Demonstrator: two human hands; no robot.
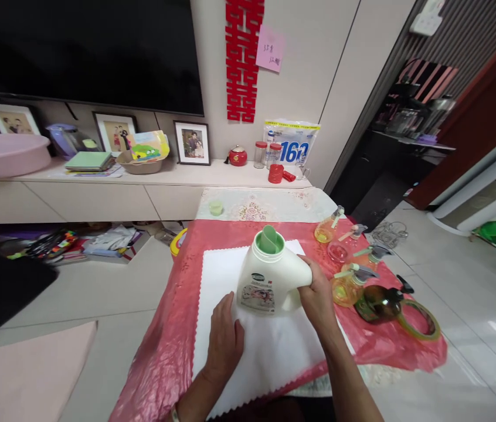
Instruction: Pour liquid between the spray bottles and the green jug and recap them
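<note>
A white detergent jug (269, 278) with an uncapped green spout stands upright on a white cloth (259, 346) spread over a red plastic table cover (164, 351). My right hand (318, 296) is closed round the jug's handle on its right side. Fingers together, my left hand (224, 340) lies flat on the white cloth just left of the jug's base, holding nothing. A small green cap (216, 207) sits farther back on the patterned tablecloth.
Several small spray and pump bottles (353, 281) stand right of the jug, with a dark green one (380, 302) and a tape roll (419, 319) beside them. A low cabinet (142, 187) with photos, jars and a pink basin (2, 153) runs along the wall. Clutter lies on the floor at left.
</note>
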